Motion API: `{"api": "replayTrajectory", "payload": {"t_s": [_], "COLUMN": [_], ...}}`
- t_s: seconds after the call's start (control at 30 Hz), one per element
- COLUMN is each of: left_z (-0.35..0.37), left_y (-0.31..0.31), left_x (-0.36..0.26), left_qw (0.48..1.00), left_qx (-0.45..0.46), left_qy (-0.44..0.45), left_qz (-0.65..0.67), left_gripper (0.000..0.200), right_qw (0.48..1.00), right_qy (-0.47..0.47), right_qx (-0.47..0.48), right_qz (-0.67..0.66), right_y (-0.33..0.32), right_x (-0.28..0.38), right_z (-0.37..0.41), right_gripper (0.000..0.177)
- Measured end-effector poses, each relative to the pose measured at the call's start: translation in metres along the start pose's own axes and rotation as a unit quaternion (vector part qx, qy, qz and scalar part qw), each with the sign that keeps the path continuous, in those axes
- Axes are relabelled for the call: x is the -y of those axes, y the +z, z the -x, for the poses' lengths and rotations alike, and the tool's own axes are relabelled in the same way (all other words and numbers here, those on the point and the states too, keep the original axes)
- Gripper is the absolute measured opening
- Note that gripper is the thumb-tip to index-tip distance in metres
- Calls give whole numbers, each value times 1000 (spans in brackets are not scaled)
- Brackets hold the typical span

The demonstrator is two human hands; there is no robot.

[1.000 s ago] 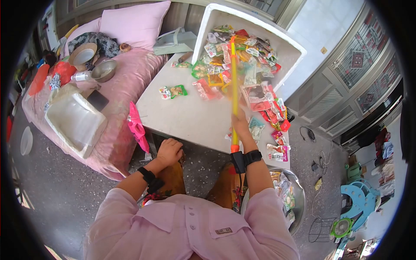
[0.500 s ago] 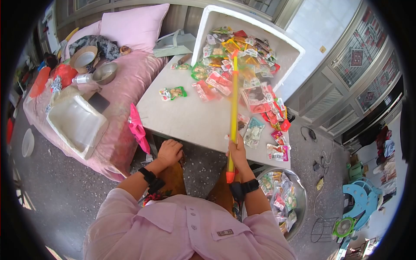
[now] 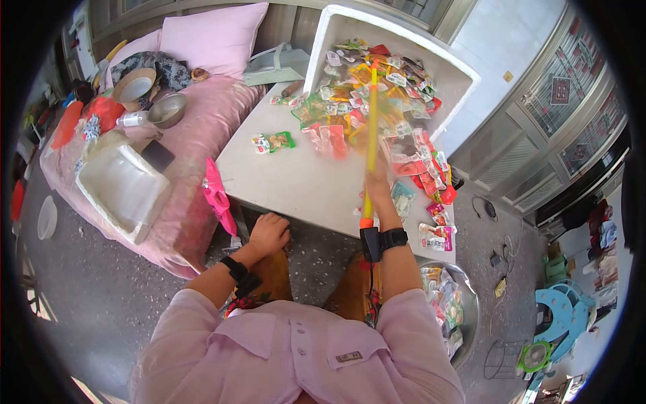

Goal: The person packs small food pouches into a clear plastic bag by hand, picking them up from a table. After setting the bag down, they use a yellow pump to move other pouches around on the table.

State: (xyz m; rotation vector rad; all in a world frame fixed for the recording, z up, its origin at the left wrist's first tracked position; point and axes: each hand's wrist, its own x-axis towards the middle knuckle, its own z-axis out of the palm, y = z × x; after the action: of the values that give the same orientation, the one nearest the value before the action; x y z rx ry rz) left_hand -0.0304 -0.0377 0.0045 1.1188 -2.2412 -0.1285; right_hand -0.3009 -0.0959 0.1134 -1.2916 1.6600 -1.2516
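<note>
On the white tabletop [image 3: 289, 182], item: heap of bright plastic snack packets [image 3: 350, 94]; my right hand [image 3: 378, 183] grips a long yellow plastic stick [image 3: 371, 121] over it, left hand [image 3: 269, 232] curled empty on my knee; risk, I judge: a hard sweep scatters packets floorward.

Just beyond the grip of the right hand [image 3: 378, 187], the packets [image 3: 334, 137] were smeared with blur, and their labels could not be read. The yellow stick [image 3: 371, 114] was blurred too, and its far tip was lost among the heap. The fingers closed round the stick lay hidden under the back of the hand. Below the grip, the forearm covered the near side of the metal basin [image 3: 473, 306]. To the left of the grip, the left hand [image 3: 269, 232] had its fingertips curled out of sight.
</note>
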Motion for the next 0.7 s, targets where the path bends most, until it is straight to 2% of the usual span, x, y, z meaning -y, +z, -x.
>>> {"api": "replayTrajectory", "payload": {"t_s": [0.17,0.37,0.7], "left_z": [2,1,1], "left_y": [-2,-4,-1], "left_x": [2,-1,-3], "left_qw": [1000,1000,1000], "left_qx": [5,2,-19], "left_qy": [-1,6,20], "left_qz": [2,3,5], "left_gripper": [15,15,14], "right_qw": [998,994,989], "right_qy": [37,27,97], "right_qx": [26,35,60], "right_qz": [-47,-103,-90], "right_y": [4,-10,1], "right_x": [-44,-39,-44], "right_z": [48,95,182], "right_gripper": [45,45,50]}}
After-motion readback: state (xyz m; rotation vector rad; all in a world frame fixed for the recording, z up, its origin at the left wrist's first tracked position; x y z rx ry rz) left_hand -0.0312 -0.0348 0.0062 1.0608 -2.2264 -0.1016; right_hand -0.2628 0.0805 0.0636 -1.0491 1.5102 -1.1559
